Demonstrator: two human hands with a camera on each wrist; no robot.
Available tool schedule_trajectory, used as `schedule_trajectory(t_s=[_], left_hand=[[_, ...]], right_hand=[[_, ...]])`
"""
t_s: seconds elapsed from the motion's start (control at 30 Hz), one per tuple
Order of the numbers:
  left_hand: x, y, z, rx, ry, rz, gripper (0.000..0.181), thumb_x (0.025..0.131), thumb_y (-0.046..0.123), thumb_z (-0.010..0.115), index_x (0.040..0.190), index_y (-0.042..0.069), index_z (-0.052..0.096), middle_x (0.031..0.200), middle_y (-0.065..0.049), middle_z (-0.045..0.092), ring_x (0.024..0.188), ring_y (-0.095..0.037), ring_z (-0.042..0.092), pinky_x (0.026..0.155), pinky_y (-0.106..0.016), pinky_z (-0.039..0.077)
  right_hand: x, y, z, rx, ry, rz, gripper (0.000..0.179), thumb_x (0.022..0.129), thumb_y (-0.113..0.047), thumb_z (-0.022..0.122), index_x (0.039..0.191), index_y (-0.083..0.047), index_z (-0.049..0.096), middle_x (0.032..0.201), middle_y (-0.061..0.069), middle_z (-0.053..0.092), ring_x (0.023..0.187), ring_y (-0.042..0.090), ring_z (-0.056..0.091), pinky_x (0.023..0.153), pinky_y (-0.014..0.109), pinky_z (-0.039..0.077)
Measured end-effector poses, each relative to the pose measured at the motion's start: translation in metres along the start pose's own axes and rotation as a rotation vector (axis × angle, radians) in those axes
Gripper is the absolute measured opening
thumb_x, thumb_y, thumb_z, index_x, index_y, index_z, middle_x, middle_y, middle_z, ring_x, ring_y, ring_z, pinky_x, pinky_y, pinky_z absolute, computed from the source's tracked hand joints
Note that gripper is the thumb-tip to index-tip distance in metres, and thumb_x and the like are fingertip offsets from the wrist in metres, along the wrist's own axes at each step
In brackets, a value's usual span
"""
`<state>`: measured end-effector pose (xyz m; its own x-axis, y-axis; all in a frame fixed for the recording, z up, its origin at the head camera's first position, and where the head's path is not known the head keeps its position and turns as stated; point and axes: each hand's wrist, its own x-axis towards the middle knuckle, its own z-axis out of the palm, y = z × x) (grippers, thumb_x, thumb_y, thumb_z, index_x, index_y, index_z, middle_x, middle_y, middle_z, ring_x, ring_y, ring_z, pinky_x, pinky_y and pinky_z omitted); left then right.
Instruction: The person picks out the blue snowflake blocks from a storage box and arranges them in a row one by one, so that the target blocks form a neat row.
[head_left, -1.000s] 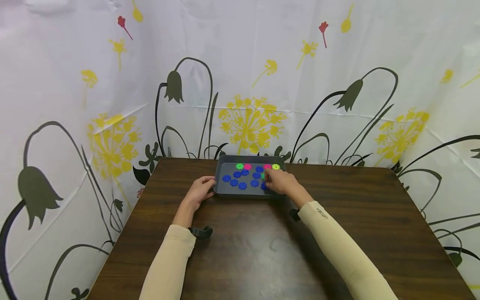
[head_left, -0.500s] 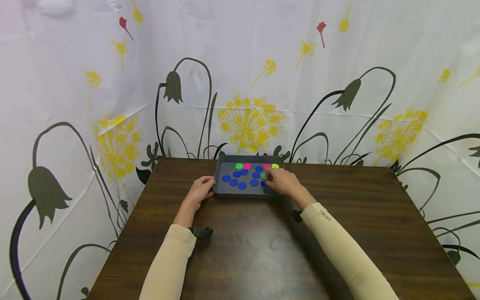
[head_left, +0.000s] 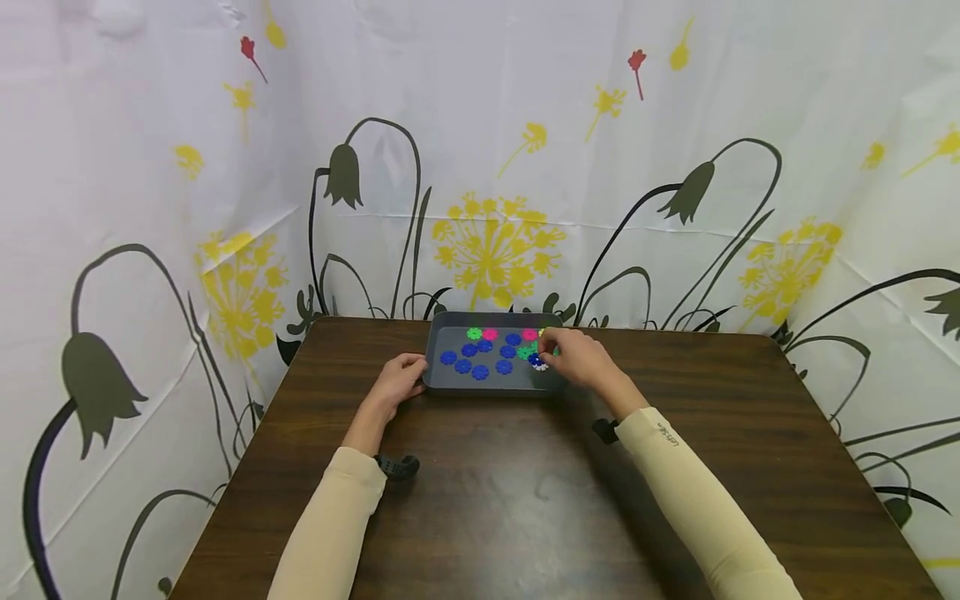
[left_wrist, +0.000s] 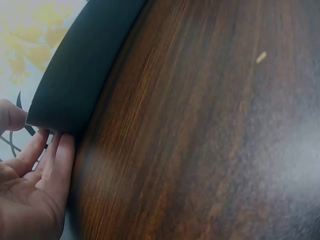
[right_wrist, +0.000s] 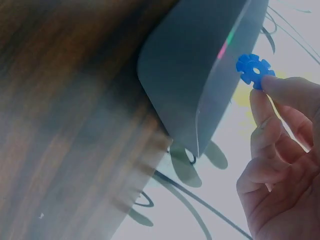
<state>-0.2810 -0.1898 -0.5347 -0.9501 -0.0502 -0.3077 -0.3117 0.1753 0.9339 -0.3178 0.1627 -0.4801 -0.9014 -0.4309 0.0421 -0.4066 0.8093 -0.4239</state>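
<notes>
My right hand (head_left: 579, 358) pinches a blue notched plastic disc with a hole in its middle (right_wrist: 248, 67) between thumb and forefinger, held over the right side of a dark grey tray (head_left: 491, 392). My left hand (head_left: 397, 381) holds the tray's left end, thumb at the rim and fingers against the outer wall (left_wrist: 82, 70). Inside the tray lie several loose blue discs (head_left: 480, 372). A green disc (head_left: 474, 333) and pink discs (head_left: 490, 334) lie along its far side. More green discs (head_left: 523, 352) and a white one lie near the right hand, which partly hides them and a yellow one.
The tray stands near the far edge of a dark wooden table (head_left: 480, 500). Behind it hangs a white curtain (head_left: 465, 150) printed with flowers. A small pale crumb (left_wrist: 261, 57) lies on the tabletop in the left wrist view.
My right hand has risen slightly and shifted right, with a blue disc now in its pinch. Green discs and a white one show where the hand was. My left hand keeps its hold on the tray.
</notes>
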Motion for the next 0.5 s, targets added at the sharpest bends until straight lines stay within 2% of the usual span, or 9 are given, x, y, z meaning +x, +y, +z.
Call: schedule_trajectory(t_s=[0.17,0.33,0.5], left_hand=[[0.001,0.000,0.001,0.003,-0.003,0.010,0.050,0.111,0.024,0.051,0.156,0.002,0.051,0.158,-0.020,0.050,0.138,-0.028,0.055,0.120,-0.044,0.053],[0.001,0.000,-0.001,0.009,-0.041,0.020,0.050,0.113,0.024,0.050,0.158,0.002,0.048,0.161,-0.021,0.048,0.145,-0.031,0.052,0.123,-0.047,0.050],[0.000,0.000,-0.003,0.002,-0.068,0.028,0.051,0.114,0.022,0.050,0.159,0.000,0.045,0.163,-0.023,0.044,0.151,-0.034,0.047,0.125,-0.048,0.047]], right_hand=[[-0.002,0.005,-0.010,0.025,0.049,0.032,0.007,0.105,-0.025,0.072,0.108,-0.020,0.070,0.110,0.003,0.075,0.095,0.024,0.066,0.084,0.048,0.058],[-0.003,0.010,-0.020,-0.012,0.084,0.052,0.007,0.106,-0.024,0.070,0.110,-0.019,0.070,0.114,0.004,0.076,0.103,0.027,0.069,0.092,0.054,0.060],[-0.005,0.014,-0.028,-0.043,0.094,0.034,0.010,0.106,-0.023,0.070,0.114,-0.018,0.071,0.120,0.005,0.077,0.109,0.028,0.072,0.092,0.055,0.061]])
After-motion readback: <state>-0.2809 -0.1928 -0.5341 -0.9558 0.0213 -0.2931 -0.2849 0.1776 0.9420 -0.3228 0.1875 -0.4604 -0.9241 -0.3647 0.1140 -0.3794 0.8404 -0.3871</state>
